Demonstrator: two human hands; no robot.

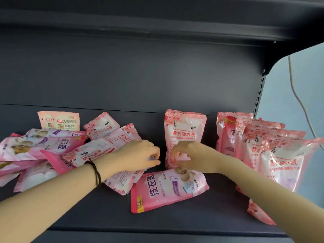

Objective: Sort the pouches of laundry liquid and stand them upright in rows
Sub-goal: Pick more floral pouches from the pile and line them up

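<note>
An upright floral pink pouch stands mid-shelf against the back panel. My right hand pinches its lower part with curled fingers. My left hand lies over a flat floral pouch at the edge of the pile, its fingers curled on that pouch's right edge. A darker pink pouch with purple print lies flat in front of both hands. At the right, several pouches stand upright in rows, mostly floral with a darker pink one behind. A loose pile of mixed pouches covers the left of the shelf.
A small pale pouch leans on the back panel behind the pile. The dark shelf has bare surface along its front edge. Another shelf board hangs overhead. A slotted upright and a hanging cable are at the right.
</note>
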